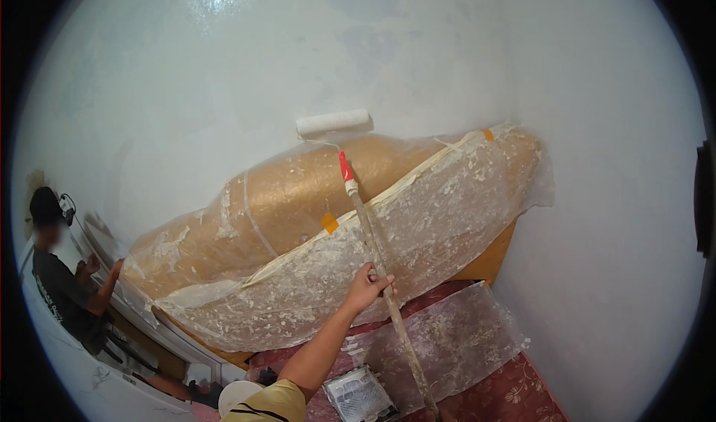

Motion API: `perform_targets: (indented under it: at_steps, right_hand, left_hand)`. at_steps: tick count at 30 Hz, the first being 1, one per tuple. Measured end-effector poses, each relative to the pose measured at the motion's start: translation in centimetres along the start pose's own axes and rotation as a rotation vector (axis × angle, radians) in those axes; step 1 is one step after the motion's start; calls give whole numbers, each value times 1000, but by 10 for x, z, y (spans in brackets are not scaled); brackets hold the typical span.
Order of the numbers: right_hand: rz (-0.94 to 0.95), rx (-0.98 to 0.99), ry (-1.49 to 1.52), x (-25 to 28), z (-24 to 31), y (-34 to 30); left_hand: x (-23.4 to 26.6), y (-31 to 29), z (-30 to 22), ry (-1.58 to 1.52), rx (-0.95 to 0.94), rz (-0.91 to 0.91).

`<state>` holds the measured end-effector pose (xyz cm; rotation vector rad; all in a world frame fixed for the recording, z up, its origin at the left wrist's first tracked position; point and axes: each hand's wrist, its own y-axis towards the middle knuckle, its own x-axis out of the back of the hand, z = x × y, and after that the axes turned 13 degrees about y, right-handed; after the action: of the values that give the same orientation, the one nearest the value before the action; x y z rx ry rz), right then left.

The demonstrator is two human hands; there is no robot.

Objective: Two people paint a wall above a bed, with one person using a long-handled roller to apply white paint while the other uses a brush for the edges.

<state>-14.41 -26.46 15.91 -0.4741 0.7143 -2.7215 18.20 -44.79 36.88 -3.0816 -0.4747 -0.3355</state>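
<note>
My left hand [368,286] is closed around the long, paint-smeared pole [403,332] of a paint roller, with the bare forearm rising from the lower edge out of a yellow sleeve. The pole slants up and left to a red handle [345,167] and a thin wire frame. At its far end the white roller sleeve [333,121] lies against the pale wall [246,86], just above a plastic-wrapped golden-brown headboard-like panel [291,191]. The pole's lower end runs out at the bottom edge. My right hand cannot be made out there.
Spattered clear plastic [440,205] drapes the panel, held by orange tape [330,223]. Below are a patterned red cloth [514,392], more plastic sheeting [455,340] and a plastic-covered box [359,394]. At left, another person [71,288] in dark clothes reaches toward the panel's end.
</note>
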Motion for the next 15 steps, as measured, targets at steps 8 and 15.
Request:
perform_targets:
  at_steps: [8, 15]
  right_hand:
    - [40, 101, 81, -17, -28, 27]
    - [-292, 604, 39, -45, -21, 58]
  left_hand:
    - [4, 3, -1, 24, -78, -26]
    - [19, 25, -48, 46, -95, -4]
